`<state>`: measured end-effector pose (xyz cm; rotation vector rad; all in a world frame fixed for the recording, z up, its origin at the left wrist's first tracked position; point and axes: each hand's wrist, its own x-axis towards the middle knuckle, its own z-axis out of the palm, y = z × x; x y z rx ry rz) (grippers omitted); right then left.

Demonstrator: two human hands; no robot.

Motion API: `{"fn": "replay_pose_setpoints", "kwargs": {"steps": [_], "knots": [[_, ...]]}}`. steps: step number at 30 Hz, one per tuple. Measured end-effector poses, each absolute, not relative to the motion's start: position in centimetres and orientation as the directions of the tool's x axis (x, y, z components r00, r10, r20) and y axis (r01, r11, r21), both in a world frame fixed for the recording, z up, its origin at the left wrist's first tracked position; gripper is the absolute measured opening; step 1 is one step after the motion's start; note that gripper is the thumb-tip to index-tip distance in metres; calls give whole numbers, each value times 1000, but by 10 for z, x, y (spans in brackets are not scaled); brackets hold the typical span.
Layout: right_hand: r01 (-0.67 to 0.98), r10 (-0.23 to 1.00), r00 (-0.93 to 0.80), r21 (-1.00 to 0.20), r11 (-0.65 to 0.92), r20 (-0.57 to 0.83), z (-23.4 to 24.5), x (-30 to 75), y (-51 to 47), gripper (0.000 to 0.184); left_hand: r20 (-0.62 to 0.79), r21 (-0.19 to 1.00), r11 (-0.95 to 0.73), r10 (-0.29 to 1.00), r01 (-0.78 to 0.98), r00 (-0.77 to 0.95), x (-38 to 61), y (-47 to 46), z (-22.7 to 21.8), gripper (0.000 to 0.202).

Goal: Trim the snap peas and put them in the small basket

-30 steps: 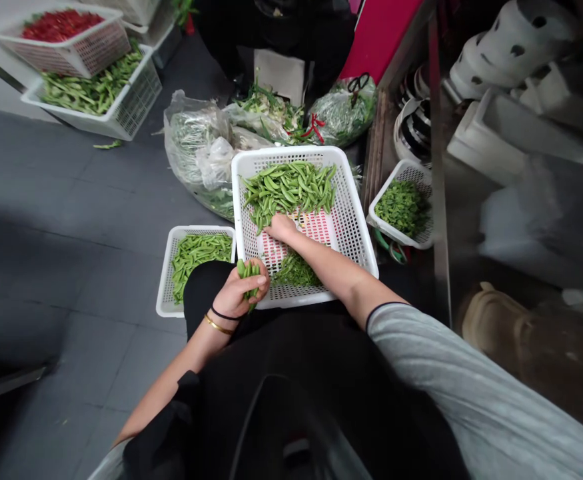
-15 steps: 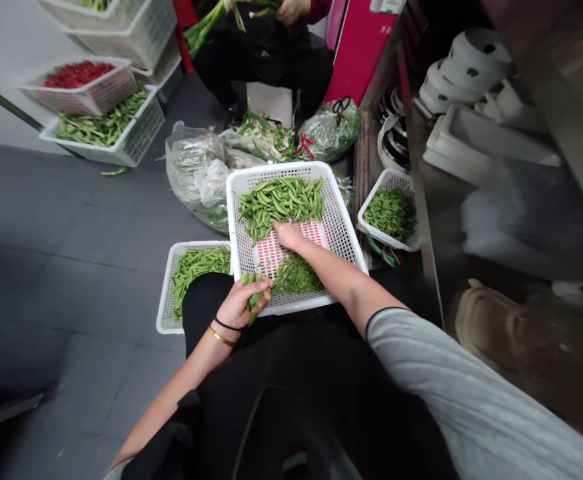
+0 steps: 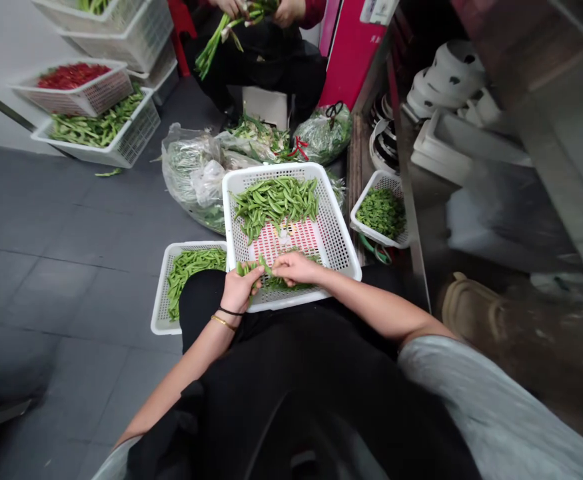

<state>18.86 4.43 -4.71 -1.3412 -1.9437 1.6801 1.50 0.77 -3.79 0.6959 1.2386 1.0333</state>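
Note:
A big white basket (image 3: 344, 250) rests on my knees with a heap of green pea pods (image 3: 275, 200) at its far end and a clump of trimmings at its near edge. My left hand (image 3: 240, 288) is closed round a small bunch of pods (image 3: 249, 269) at the basket's near rim. My right hand (image 3: 296, 268) sits just beside it, fingers pinched on the end of a pod held in that bunch. A smaller white basket (image 3: 160, 313) with pods lies on the floor to my left.
A small basket of green trimmings (image 3: 382, 213) stands at the right by a steel counter. Plastic bags of greens (image 3: 196, 175) lie beyond the big basket. Stacked baskets with red chillies (image 3: 68, 75) and green beans stand far left. Another person's hands (image 3: 284, 9) hold scallions at the top.
My right hand has drawn back from the pod heap to the near rim and met my left hand. The camera has tilted up slightly.

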Motion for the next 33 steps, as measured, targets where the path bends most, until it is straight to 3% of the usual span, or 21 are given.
{"fn": "replay_pose_setpoints", "kwargs": {"steps": [3, 7, 10, 12, 14, 16, 20, 23, 27, 30, 33], "knots": [[423, 783, -580, -904, 55, -224, -27, 192, 29, 21, -374, 885, 384, 923, -264, 88, 14, 6, -29, 26], [446, 819, -574, -838, 314, 1, 7, 203, 33, 20, -390, 844, 484, 849, -229, 357, 7, 1, -5, 22], [535, 770, -630, -665, 521, 97, 23, 202, 30, 22, -405, 790, 549, 802, -273, 440, 10, -4, 5, 23], [655, 789, -602, -491, 574, 119, 24, 194, 22, 23, -415, 741, 584, 786, -332, 459, 16, -8, 6, 23], [752, 815, -564, -327, 572, 129, 19, 186, 14, 26, -427, 707, 604, 779, -368, 458, 23, -10, 5, 23], [783, 821, -549, -250, 570, 154, 14, 187, 11, 28, -438, 706, 591, 797, -389, 416, 26, -10, 4, 23], [797, 867, -427, -346, 495, 256, 16, 218, 22, 29, -376, 835, 403, 915, -374, 145, 17, -4, 3, 25], [772, 894, -401, -451, 448, 201, 25, 235, 30, 24, -226, 949, 215, 974, -232, -21, 8, 0, 0, 22], [707, 808, -589, -470, 529, 22, 28, 217, 27, 32, -77, 996, 78, 997, 32, -10, 5, 0, 2, 17], [724, 731, -668, -343, 598, -137, 25, 200, 25, 28, 120, 937, -122, 992, 326, 27, -3, 0, 17, 18], [662, 641, -746, -299, 687, -179, 27, 196, 27, 28, 185, 784, -325, 935, 529, 302, -10, -1, 35, 22]]}}
